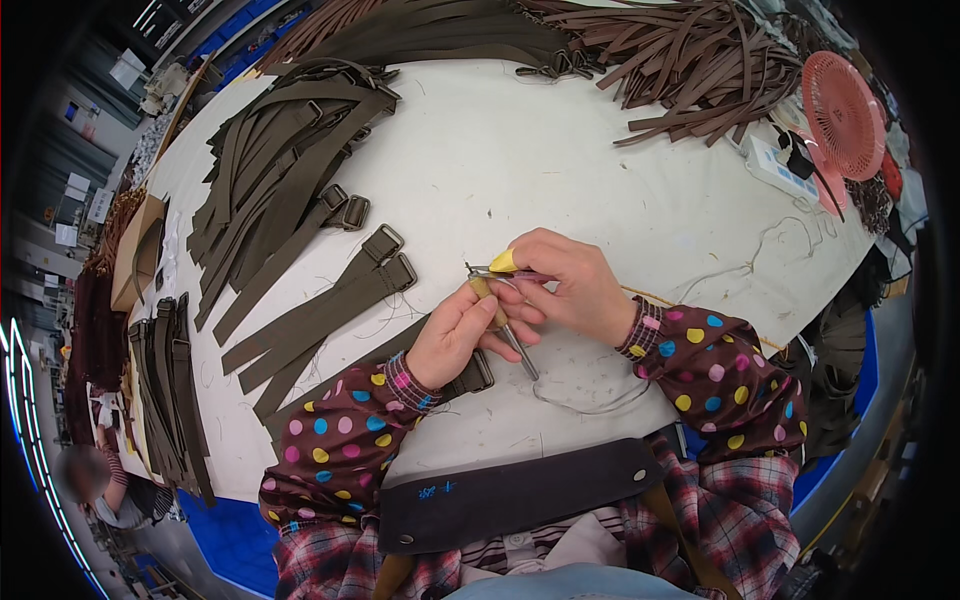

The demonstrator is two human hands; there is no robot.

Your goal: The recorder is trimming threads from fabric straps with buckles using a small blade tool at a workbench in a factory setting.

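My left hand (457, 326) grips a pen-shaped tool with a tan wrapped section and a metal barrel (523, 356). Its dark tip points up and away from me. In my right hand (577, 281) is a small metal snipping or tweezer-like tool (491, 272) with a purplish handle, its jaws right at that tip. A yellow cover (503, 261) sits on one right fingertip. A grey cord (592, 411) loops near the barrel's lower end. Under my left forearm lies an olive webbing strap with a metal buckle (474, 375); two more buckled straps (330, 319) lie to its left.
A heap of olive buckled straps (277, 165) covers the table's (480, 172) left side. Brown strips (697, 67) pile up at the far right, near a pink plastic basket (844, 112) and a white box (780, 169). More straps (169, 375) hang over the left edge. Another person (124, 487) is at lower left.
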